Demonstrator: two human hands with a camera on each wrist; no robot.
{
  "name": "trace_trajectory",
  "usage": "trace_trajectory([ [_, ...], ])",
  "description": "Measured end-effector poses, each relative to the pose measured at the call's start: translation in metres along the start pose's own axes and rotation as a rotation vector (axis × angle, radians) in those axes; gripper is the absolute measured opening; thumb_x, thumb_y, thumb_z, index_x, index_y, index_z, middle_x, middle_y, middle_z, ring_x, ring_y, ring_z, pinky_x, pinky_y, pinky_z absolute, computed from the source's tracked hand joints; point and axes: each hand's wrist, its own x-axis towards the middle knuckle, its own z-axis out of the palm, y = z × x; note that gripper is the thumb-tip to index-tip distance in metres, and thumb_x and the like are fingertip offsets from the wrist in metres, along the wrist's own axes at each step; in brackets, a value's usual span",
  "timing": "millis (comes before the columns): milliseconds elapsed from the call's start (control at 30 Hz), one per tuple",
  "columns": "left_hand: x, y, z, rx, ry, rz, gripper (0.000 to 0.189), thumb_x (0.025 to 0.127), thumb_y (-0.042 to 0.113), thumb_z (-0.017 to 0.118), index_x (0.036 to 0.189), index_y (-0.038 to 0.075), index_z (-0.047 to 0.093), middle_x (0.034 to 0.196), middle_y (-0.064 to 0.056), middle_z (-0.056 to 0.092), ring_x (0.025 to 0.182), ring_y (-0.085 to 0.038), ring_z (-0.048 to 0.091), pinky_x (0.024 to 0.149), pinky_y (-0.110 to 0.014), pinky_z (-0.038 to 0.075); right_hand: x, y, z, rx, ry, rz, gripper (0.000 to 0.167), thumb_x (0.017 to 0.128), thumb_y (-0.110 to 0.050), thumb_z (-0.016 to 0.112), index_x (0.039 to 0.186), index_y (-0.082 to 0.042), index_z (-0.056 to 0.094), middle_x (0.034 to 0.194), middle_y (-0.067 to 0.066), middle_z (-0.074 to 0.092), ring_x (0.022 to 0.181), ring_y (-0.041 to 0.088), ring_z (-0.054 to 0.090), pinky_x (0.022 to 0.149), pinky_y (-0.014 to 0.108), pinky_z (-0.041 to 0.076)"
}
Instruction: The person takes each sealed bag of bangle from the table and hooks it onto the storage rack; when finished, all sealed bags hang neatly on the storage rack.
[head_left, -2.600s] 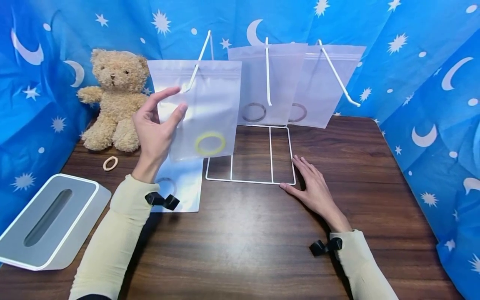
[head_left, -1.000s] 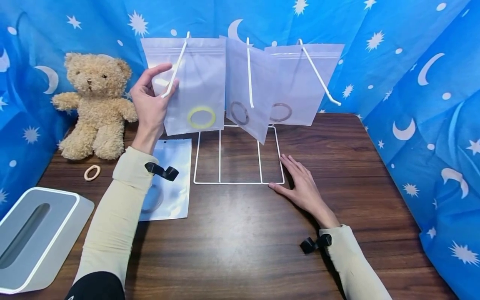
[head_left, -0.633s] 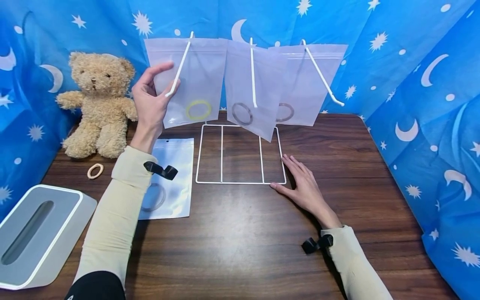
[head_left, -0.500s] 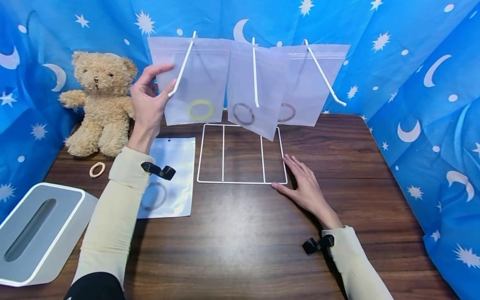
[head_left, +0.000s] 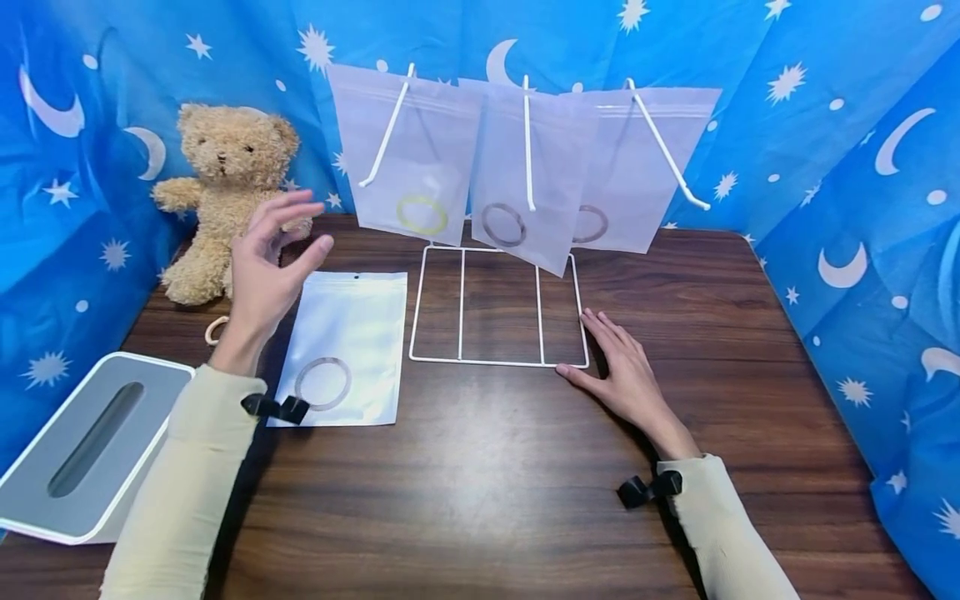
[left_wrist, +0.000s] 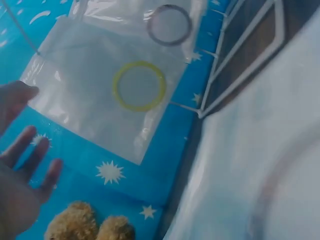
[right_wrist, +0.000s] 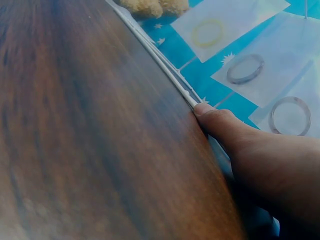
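My left hand (head_left: 270,258) is in the air in front of the teddy bear, holding nothing, its fingers loosely bent and apart from the thumb. Up and to its right, a frosted zip bag with a yellow bangle (head_left: 422,215) hangs on the left hook (head_left: 386,133) of a white wire rack. Bags holding brownish bangles hang on the middle hook (head_left: 528,150) and the right hook (head_left: 667,150). My right hand (head_left: 626,379) rests at the right front corner of the rack's base (head_left: 498,362), thumb touching the wire, fingers extended along the side.
Flat on the table below my left hand lies another bag (head_left: 367,333) with a bangle inside. A teddy bear (head_left: 232,167), a small pale ring (head_left: 216,330) partly behind the left wrist, and a grey-topped tissue box (head_left: 97,450) are at the left. A blue curtain surrounds the table.
My left hand has let go of the yellow-bangle bag and moved down and left. The bag, earlier pushed back along the left hook, now hangs freely and tilted. The right hand stays at the rack.
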Motion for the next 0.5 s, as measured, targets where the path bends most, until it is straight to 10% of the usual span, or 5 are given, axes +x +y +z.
trace_trajectory([
  [200, -0.034, 0.008, -0.009, 0.288, -0.146, -0.089, 0.043, 0.085, -0.006, 0.071, 0.127, -0.003, 0.062, 0.135, -0.015, 0.053, 0.120, -0.024, 0.050, 0.092, -0.023, 0.045, 0.000, 0.002, 0.001, -0.004, -0.001, 0.001, 0.092, 0.082, -0.060, 0.070, 0.154, -0.016, 0.033, 0.157, 0.005, 0.032, 0.144, 0.027, 0.024, 0.110, 0.060, 0.019],
  [500, -0.082, -0.039, -0.033, 0.453, -0.183, -0.226, 0.045, 0.087, 0.009, 0.075, 0.130, 0.012, 0.063, 0.128, -0.006, 0.056, 0.110, -0.026, 0.055, 0.086, -0.034, 0.052, 0.000, 0.002, 0.001, -0.004, 0.017, -0.016, 0.091, 0.082, -0.057, 0.072, 0.153, -0.014, 0.035, 0.156, 0.007, 0.034, 0.144, 0.028, 0.025, 0.110, 0.060, 0.021],
])
